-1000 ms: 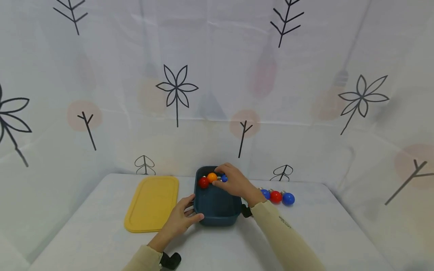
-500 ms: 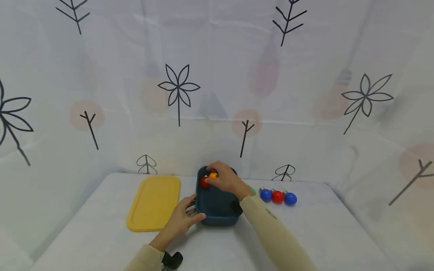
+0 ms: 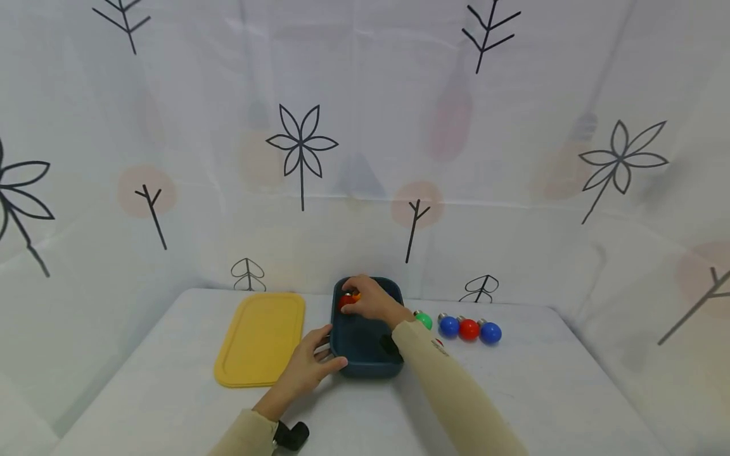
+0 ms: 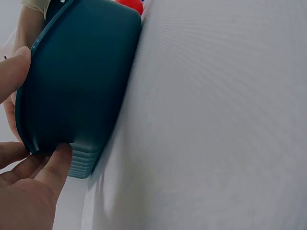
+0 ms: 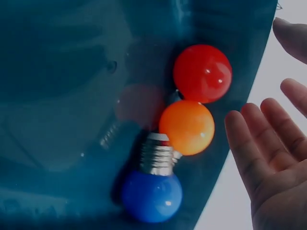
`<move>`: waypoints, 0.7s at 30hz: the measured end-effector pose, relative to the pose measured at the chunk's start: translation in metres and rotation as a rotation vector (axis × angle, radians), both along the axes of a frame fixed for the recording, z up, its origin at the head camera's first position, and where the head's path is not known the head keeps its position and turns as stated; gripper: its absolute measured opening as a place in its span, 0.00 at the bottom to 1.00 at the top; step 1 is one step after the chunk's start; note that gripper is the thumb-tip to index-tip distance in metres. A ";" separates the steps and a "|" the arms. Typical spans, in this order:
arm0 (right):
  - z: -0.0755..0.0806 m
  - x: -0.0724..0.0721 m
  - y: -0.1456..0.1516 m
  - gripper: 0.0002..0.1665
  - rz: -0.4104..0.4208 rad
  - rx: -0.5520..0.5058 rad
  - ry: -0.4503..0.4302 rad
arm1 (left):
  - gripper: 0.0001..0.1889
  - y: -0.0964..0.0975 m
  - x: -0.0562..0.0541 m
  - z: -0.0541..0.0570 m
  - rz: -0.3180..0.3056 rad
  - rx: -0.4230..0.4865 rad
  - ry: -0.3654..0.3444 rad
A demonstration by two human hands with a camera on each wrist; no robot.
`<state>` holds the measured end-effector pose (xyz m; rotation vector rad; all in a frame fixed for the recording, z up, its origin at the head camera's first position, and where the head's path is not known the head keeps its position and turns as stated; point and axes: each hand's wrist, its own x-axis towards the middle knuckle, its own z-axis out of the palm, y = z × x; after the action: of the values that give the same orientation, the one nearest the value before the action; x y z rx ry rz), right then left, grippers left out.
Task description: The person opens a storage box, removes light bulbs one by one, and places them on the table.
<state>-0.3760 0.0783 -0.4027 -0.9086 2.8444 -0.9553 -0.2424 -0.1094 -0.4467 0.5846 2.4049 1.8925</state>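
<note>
A dark teal bin stands on the white table with three round light bulbs along one inner wall: a red bulb, an orange bulb and a blue bulb. Over the bin's far left part is my right hand, fingers spread loosely and nothing in them; in the head view it hides the blue bulb and part of the others. My left hand rests at the bin's near left corner. In the left wrist view its thumb touches the rim and its fairly straight fingers lie against the outer wall.
On the left lies a flat yellow lid. Right of the bin several bulbs sit in a row: a green bulb, a blue one, a red bulb and another blue one. A patterned white cloth hangs behind the table.
My right hand has moved left inside the bin, from beside the blue bulb to over the red and orange ones. The green bulb has come out from behind the arm. My left hand stays put.
</note>
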 end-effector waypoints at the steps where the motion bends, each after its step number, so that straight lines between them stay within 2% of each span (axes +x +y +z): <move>1: 0.000 -0.001 -0.002 0.26 -0.004 0.010 -0.003 | 0.42 -0.001 -0.003 -0.005 0.001 0.001 0.003; 5: -0.002 -0.003 -0.006 0.26 -0.037 0.040 -0.017 | 0.44 -0.003 -0.010 -0.015 -0.002 -0.003 0.006; 9: -0.004 -0.006 -0.008 0.26 -0.066 0.055 -0.048 | 0.44 -0.005 -0.011 -0.016 -0.009 0.006 0.007; 14: -0.007 -0.010 -0.010 0.26 -0.066 0.053 -0.065 | 0.44 -0.005 -0.009 -0.015 -0.005 0.008 0.012; 21: -0.015 -0.013 -0.010 0.29 -0.068 0.134 -0.062 | 0.45 -0.005 -0.011 -0.016 -0.003 -0.025 0.006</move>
<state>-0.3889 0.0683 -0.4172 -0.7601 2.8625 -0.7716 -0.2534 -0.1141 -0.4629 0.5928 2.4259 1.8591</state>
